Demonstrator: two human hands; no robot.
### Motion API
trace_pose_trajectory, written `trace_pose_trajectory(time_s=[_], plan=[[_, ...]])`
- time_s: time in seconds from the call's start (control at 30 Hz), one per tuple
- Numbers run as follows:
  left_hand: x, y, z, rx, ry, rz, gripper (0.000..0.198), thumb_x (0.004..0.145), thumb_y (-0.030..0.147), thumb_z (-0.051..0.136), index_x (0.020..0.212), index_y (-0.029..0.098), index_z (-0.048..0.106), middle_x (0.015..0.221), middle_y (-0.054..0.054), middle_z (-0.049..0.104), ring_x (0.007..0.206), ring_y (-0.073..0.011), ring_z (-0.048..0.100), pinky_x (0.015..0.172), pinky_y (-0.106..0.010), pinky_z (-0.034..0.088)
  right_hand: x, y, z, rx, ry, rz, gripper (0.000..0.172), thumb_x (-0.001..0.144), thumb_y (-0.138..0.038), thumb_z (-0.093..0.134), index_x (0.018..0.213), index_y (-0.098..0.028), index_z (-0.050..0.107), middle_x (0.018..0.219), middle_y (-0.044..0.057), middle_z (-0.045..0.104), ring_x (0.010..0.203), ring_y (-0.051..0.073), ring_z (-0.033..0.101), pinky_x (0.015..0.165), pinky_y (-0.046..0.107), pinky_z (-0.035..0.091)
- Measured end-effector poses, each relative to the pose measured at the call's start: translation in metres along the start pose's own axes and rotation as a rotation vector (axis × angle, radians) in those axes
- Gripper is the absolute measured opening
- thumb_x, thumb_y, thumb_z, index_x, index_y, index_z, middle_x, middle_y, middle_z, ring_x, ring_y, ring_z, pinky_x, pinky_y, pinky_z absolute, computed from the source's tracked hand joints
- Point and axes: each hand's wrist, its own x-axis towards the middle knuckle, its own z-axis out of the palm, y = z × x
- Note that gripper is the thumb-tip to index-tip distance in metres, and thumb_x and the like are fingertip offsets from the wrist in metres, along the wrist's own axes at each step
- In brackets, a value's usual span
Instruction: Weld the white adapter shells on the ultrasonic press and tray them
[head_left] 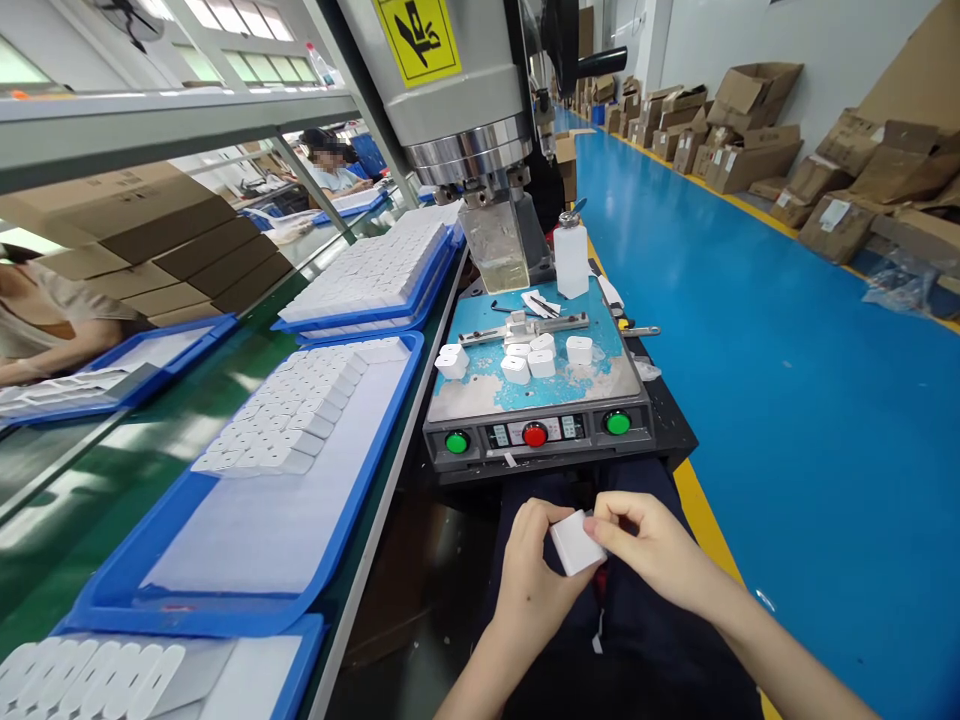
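Head view: both hands sit low over the person's lap, just off the near edge of the press base. The left hand and the right hand share one white plug block. The left grip closes on it from below and the side, and the right grip pinches its upper right corner. Both grips are narrow and full, holding the block tilted between them, clear of everything else.

On the teal plate of the base, a handful of loose white blocks lie clustered near the middle, with one apart toward the left edge. Behind them the metal fixture looks unloaded under the press horn. A white bottle stands at the far right corner. Two green buttons flank a red button along the near edge.

Left of the press, on the green worktop, a blue tray carries rows of white pieces over its far half only, and its near half is bare liner. Stacked trays beyond it are filled edge to edge. A co-worker's arm rests at the worktop's far left.

Judging from how things lie, the work is mid-batch. The held block is seated nowhere yet, several more wait on the plate, and the half-filled tray leaves plenty of pieces on either side of the count.
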Motion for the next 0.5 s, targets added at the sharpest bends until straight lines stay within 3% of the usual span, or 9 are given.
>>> trace_pose_trajectory(time_s=[0.2,0.5], plan=[[0.002,0.001,-0.002,-0.070,-0.022,-0.026,0.025,0.069,0.028,0.075,0.086,0.020,0.059,0.082,-0.002,0.060,0.076,-0.0186,0.057,0.067,-0.029,0.043,0.005,0.010,-0.005,0.008,-0.013,0.017,0.042,0.086,-0.049,0.053,0.060,-0.021,0.036,0.059,-0.005,0.033,0.058,0.011,0.031,0.053,0.025,0.024],[0.001,0.007,0.001,-0.343,-0.007,-0.097,0.034,0.061,0.028,0.082,0.086,0.018,0.060,0.082,-0.001,0.055,0.073,-0.0159,0.054,0.064,-0.025,0.042,0.000,0.019,0.008,0.297,-0.016,0.010,0.047,0.083,-0.055,0.057,0.059,-0.020,0.037,0.059,-0.005,0.034,0.058,0.011,0.030,0.054,0.025,0.024]])
